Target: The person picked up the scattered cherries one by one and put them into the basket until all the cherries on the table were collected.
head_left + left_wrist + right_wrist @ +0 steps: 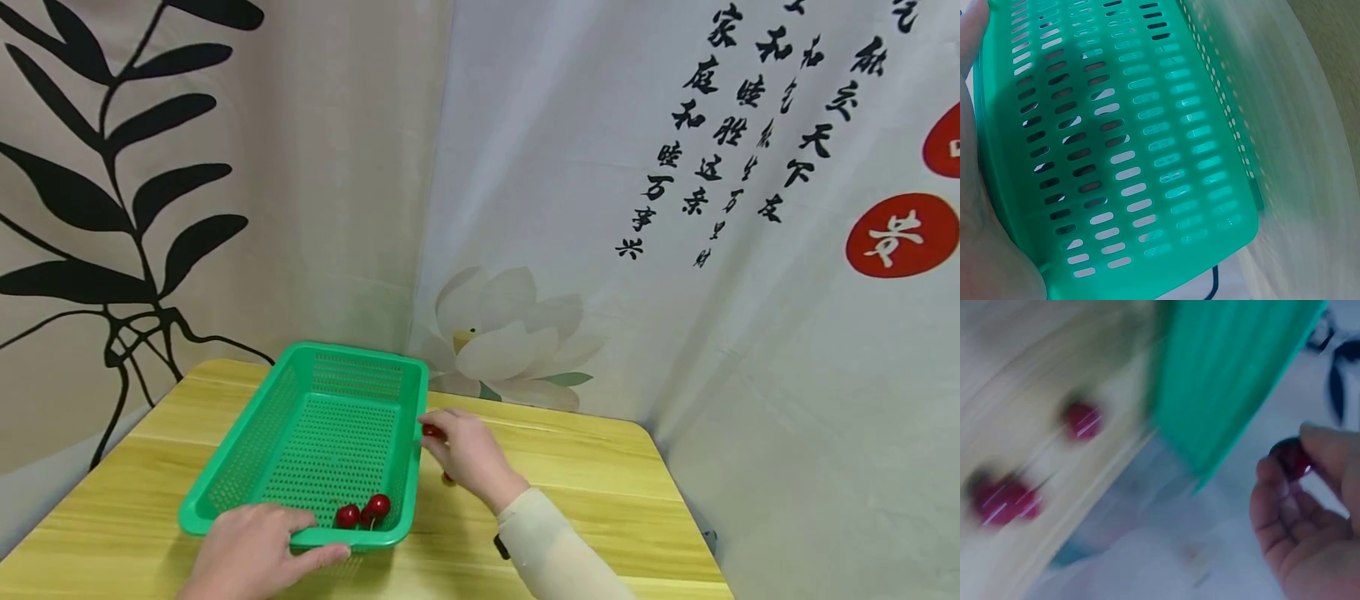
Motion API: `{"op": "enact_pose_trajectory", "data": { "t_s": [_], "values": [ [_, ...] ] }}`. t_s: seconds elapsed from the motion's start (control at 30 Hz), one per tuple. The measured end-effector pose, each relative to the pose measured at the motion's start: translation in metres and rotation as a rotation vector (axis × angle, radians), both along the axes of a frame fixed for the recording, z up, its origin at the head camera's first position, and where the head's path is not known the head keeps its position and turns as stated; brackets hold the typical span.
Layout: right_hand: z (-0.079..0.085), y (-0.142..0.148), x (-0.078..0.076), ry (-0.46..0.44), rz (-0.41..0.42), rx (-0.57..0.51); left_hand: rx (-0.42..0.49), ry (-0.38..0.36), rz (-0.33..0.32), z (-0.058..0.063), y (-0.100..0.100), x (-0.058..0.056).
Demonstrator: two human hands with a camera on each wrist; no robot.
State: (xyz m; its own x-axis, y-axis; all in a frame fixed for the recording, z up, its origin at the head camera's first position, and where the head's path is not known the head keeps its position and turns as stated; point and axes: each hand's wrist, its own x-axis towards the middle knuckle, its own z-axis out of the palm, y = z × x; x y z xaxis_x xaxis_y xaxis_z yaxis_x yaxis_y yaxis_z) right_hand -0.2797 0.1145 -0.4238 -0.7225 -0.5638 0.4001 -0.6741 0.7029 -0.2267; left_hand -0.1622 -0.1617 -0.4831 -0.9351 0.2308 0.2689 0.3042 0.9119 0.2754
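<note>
A green perforated plastic basket [330, 442] stands on the wooden table. My left hand [251, 546] grips its near rim, fingers over the edge and thumb along the outside. In the left wrist view the hand lies against the basket's slotted wall [1104, 169]. My right hand [468, 454] pinches a dark red cherry [1294, 459] between thumb and fingertips, beside the basket's right rim. Several red cherries [347, 517] lie at the near end inside the basket. Mostly behind my right hand, another cherry [447, 478] shows on the table; the right wrist view has blurred cherries [1082, 420] there.
The yellow wood-grain table [592, 500] extends to the right of the basket. Behind it hangs a pale cloth [525, 208] with black writing, a lotus print and dark leaf patterns. A dark band [502, 547] shows at my right wrist.
</note>
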Motion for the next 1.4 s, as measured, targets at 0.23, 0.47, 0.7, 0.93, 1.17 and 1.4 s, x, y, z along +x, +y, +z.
{"op": "enact_pose_trajectory", "data": {
  "t_s": [0.23,0.47,0.7,0.93,1.17,1.4],
  "values": [
    [-0.004,-0.072,0.027,0.030,0.273,0.285,-0.003,-0.010,-0.010,0.000,0.001,0.000],
    [-0.021,-0.088,0.028,-0.154,0.211,0.520,0.005,0.026,-0.026,0.000,0.001,0.001],
    [-0.016,-0.081,0.029,-0.194,0.218,0.495,0.013,0.048,-0.033,-0.001,0.001,0.001],
    [0.001,-0.046,0.023,-0.037,0.231,0.228,-0.003,0.041,-0.020,0.000,0.001,0.000],
    [-0.010,0.015,-0.006,-0.037,-0.167,0.110,-0.010,0.008,-0.008,0.002,0.000,0.000],
    [-0.043,0.069,-0.019,-0.278,-0.400,0.214,0.005,0.008,0.002,0.001,0.000,0.000]
  ]
}}
